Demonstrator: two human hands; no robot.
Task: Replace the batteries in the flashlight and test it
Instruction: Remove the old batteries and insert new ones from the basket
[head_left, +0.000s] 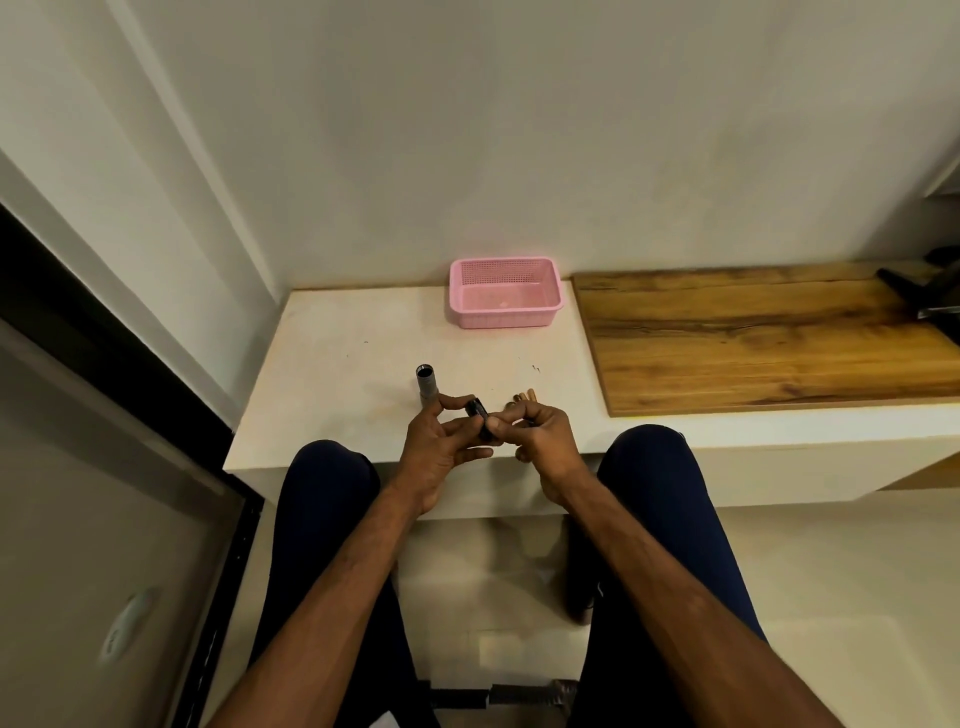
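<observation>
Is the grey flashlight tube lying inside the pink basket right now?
No. The grey flashlight tube stands upright on the white table, nearer the person than the pink basket and clearly apart from it.

I see both hands meeting over the near edge of the white counter (332, 332). My left hand (441, 447) and right hand (540, 441) together pinch a small black cylindrical part (479, 415) between fingertips. At eleven o'clock from it, a grey flashlight tube (427, 383) stands upright on the counter, open end up. Some tan batteries (522, 397) lie just beyond the right hand. At twelve o'clock sits a pink basket (506, 293); at two o'clock, a wooden board (753, 338).
</observation>
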